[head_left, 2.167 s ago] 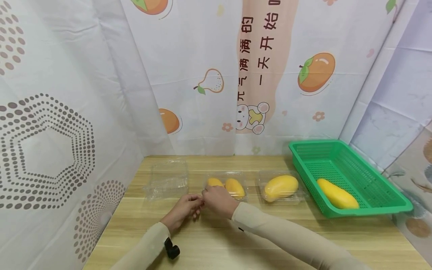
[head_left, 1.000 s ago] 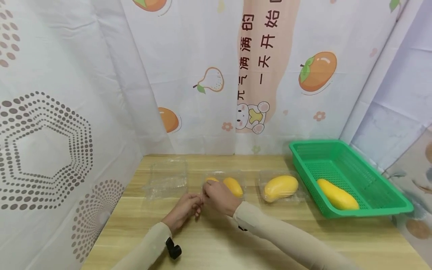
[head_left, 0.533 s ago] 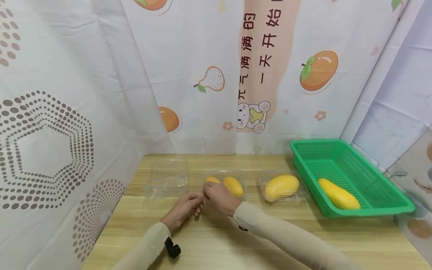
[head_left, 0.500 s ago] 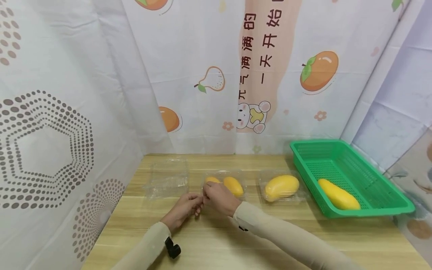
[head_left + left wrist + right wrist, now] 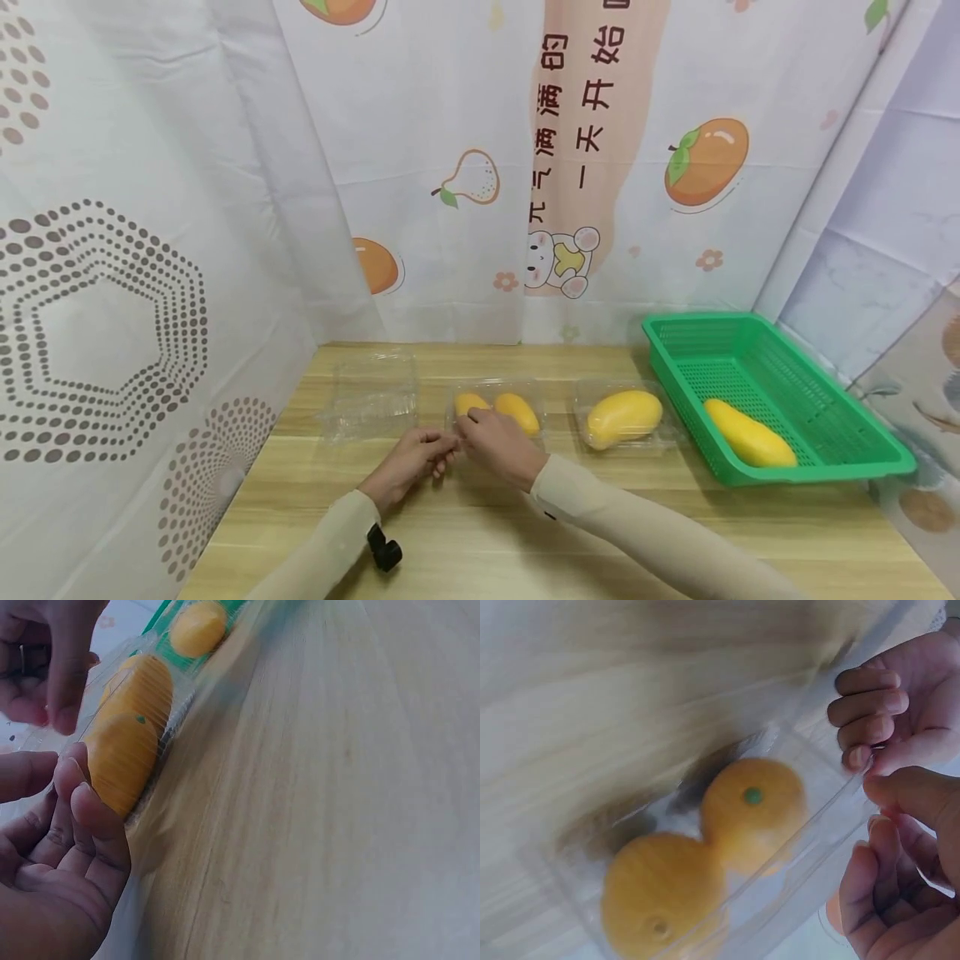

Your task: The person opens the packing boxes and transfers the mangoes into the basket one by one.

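Note:
My left hand (image 5: 408, 468) pinches the near left corner of a clear plastic container (image 5: 498, 382) between thumb and fingertips. Two yellow-orange, mango-like fruits (image 5: 517, 413) lie side by side inside it; a green dot marks one fruit (image 5: 751, 796) in the right wrist view. My right hand (image 5: 501, 446) is just right of the left, over the container's front edge. Its thumb and fingers are loosely bent, with nothing visible between them. In the left wrist view, the right hand's thumb (image 5: 69, 690) hangs above the left fingertips. The right hand hides part of the container's front.
An open clear container (image 5: 375, 392) lies to the left. To the right, another clear container (image 5: 588, 392) holds a large yellow fruit (image 5: 622, 417). A green basket (image 5: 825, 375) with a long yellow fruit (image 5: 750, 433) stands at far right. A curtain hangs behind the wooden table.
My right hand has shifted slightly right, its fingers drawing away from the container's corner and uncovering more of the left fruit. The left hand stays at the corner.

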The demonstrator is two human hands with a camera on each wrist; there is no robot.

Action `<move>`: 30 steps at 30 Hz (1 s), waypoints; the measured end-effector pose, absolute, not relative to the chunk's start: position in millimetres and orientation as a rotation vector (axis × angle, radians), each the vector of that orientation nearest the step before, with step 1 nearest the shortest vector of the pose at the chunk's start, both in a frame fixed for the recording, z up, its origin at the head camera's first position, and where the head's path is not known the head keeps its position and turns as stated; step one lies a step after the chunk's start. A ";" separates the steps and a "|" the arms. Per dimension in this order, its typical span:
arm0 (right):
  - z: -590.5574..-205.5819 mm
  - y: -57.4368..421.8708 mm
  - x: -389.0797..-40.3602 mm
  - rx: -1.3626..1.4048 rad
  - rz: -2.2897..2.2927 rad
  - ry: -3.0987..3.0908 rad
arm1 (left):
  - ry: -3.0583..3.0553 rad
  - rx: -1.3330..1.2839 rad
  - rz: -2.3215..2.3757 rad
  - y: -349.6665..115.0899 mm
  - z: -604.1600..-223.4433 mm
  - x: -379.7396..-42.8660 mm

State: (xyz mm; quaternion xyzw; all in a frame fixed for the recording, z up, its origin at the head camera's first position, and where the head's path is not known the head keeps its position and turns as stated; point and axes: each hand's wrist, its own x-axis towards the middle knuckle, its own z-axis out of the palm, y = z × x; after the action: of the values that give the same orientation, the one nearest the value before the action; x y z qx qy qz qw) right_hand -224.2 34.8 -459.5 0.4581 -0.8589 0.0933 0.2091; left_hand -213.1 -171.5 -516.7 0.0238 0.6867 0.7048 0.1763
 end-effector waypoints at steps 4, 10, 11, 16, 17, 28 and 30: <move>-459.7 45.4 -226.2 1.289 0.225 -2.329 | 1.975 0.117 1.969 -170.2 -512.7 -215.4; -460.8 59.0 -226.9 1.273 0.140 -2.270 | 2.008 0.136 1.930 -171.9 -510.9 -217.3; -460.9 60.8 -226.6 1.269 0.127 -2.272 | 2.011 0.136 1.926 -172.4 -511.2 -217.3; -462.5 68.9 -224.5 1.258 0.141 -2.295 | 2.018 0.144 1.912 -173.5 -511.9 -215.0; -463.0 70.2 -224.0 1.253 0.149 -2.298 | 2.018 0.144 1.909 -173.8 -512.1 -214.1; -464.3 84.4 -226.9 1.237 0.134 -2.303 | 2.018 0.137 1.881 -175.4 -510.8 -213.1; -464.7 86.0 -226.9 1.216 0.093 -2.300 | 2.017 0.145 1.881 -175.0 -510.3 -213.5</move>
State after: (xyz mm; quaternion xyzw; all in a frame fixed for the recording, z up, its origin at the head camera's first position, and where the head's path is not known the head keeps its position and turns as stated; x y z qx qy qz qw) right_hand -226.9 86.0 -464.7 0.4504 -0.8517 0.0343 0.2657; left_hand -213.5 -175.0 -510.3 0.0514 0.7171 0.6690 0.1887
